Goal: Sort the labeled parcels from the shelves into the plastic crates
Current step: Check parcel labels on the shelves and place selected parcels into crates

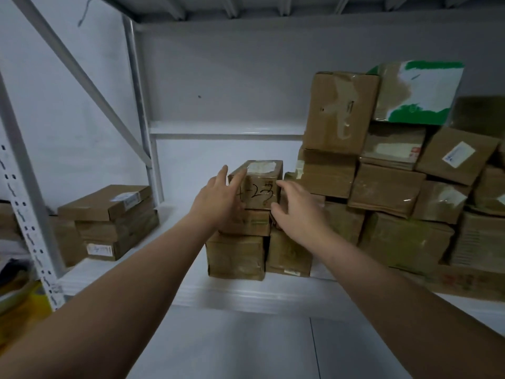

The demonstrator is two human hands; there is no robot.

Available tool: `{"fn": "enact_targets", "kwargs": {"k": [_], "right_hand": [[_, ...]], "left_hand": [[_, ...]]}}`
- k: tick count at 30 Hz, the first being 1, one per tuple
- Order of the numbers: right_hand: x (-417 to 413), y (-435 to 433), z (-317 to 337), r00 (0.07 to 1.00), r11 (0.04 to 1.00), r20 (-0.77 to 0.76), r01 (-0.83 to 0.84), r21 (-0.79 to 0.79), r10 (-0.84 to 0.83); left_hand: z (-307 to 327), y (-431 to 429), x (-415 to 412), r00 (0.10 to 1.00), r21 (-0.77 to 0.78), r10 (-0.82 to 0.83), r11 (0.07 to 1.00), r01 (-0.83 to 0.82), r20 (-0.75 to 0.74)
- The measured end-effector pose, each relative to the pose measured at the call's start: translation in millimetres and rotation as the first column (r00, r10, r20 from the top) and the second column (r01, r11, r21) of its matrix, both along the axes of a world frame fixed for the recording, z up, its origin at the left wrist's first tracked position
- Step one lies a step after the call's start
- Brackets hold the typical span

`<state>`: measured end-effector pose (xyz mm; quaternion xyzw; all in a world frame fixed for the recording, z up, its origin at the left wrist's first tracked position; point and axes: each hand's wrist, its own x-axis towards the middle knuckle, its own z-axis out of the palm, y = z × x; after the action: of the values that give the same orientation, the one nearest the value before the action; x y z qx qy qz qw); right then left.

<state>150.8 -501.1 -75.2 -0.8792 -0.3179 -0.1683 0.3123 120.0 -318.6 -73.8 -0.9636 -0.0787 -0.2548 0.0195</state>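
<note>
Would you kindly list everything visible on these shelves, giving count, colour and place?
small brown cardboard parcel with a handwritten number: one, brown, atop the middle stack
brown cardboard parcels beneath it: at least three, brown, middle of shelf
pile of brown cardboard parcels: many, brown, right side
green-and-white wrapped parcel: one, green and white, top of the right pile
flat brown cardboard boxes: several stacked, brown, left bay
white metal shelf: one, white, under the parcels
perforated metal upright: one, pale grey, far left
yellow object: one, yellow, bottom left, unclear what
left hand: one, flat against the numbered parcel's left side
right hand: one, at its right side
</note>
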Motion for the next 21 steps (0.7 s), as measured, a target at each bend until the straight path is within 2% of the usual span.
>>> {"fn": "enact_targets", "kwargs": {"k": [5,9,15,21], "right_hand": [[18,26,-5,0.997,0.992,-0.066,-0.016,0.126,0.025],[21,46,-9,0.996,0.982,-0.086,0.020,0.190,-0.004],[16,70,-12,0.995,0.929,-0.077,0.090,0.358,-0.067],[-5,97,-17,0.995,0.811,-0.029,0.091,0.579,-0.091]], "left_hand": [[-3,31,31,0.993,-0.129,-0.119,0.985,0.114,-0.026],[-20,44,38,0.966,-0.253,-0.233,0.933,0.254,0.113],[-38,48,42,0.859,-0.511,-0.302,0.704,0.493,0.413],[-30,58,21,0.773,-0.605,-0.256,0.500,0.620,0.581]]}}
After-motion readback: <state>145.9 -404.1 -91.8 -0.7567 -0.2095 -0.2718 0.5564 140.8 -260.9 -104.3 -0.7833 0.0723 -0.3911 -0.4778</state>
